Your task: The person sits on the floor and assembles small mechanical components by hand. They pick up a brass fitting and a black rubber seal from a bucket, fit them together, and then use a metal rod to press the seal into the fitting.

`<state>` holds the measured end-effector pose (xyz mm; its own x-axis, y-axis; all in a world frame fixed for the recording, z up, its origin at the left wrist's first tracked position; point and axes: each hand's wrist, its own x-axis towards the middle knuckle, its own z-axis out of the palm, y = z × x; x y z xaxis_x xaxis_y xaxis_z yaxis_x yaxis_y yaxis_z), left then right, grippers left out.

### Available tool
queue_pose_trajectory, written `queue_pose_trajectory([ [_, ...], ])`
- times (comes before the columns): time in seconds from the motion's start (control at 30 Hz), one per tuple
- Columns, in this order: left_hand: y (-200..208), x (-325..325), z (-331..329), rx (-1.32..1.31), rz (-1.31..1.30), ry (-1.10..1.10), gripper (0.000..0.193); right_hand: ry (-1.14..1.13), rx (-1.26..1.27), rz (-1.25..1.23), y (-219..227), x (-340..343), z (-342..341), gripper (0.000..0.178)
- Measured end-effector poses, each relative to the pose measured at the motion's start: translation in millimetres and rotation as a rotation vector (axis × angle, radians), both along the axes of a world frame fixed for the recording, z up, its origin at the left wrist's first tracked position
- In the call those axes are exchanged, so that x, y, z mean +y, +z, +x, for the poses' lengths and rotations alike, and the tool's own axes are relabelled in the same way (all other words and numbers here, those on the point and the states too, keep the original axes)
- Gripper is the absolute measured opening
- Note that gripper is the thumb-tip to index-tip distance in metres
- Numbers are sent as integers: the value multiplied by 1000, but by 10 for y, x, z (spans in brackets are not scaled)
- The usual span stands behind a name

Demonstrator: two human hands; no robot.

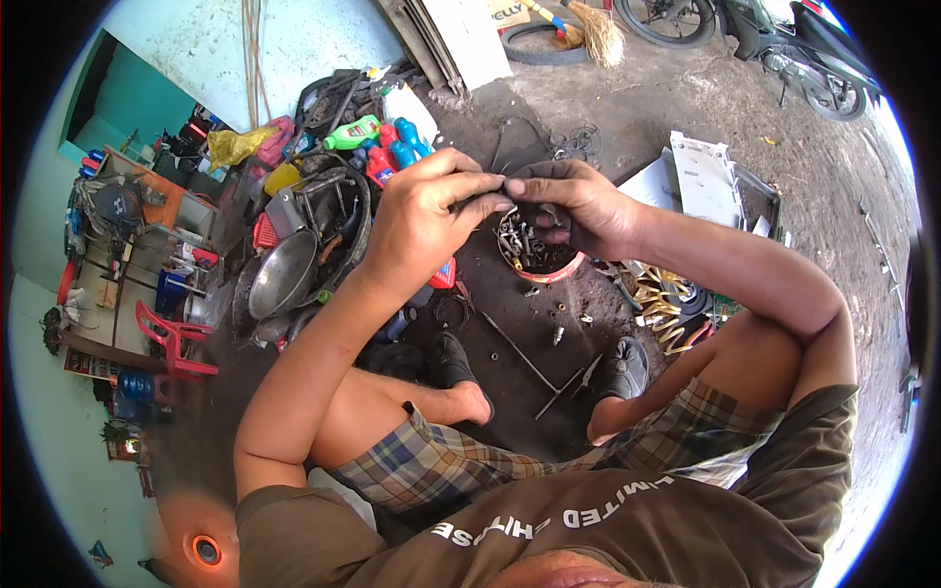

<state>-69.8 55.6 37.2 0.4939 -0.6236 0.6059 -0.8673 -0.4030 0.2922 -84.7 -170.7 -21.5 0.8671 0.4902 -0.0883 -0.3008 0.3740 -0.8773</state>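
Both hands are raised and meet fingertip to fingertip over a round tub of small metal parts. My left hand pinches with thumb and forefinger at something small and dark, too small to name. Against the same spot press the thumb and fingers of my right hand, which are blackened with grease. The tub has a reddish-white rim and holds several bolts and fittings; my right hand hides part of it. On the ground between my feet lie a long T-handled wrench and a pair of pliers.
Left of the tub sits a heap of scrap with a metal bowl and bottles. To the right are yellow cables and a white metal case. A red plastic chair stands far left; motorbikes are parked far right.
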Motion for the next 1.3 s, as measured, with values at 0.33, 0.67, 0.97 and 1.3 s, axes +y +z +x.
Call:
queue_pose_trajectory([
  [0.33, -20, -29, -18, -200, 15, -34, 40, -177, 73, 131, -55, 185, 62, 24],
  [0.67, -232, -90, 27, -130, 162, 91, 31, -288, 44, 194, -170, 249, 217, 21],
  [0.97, -201, -45, 3, -109, -110, 8, 26, -246, 11, 213, -55, 248, 128, 22],
  [1.3, -319, 133, 155, 742, -583, -215, 17, -173, 2, 213, -9, 106, 58, 30],
])
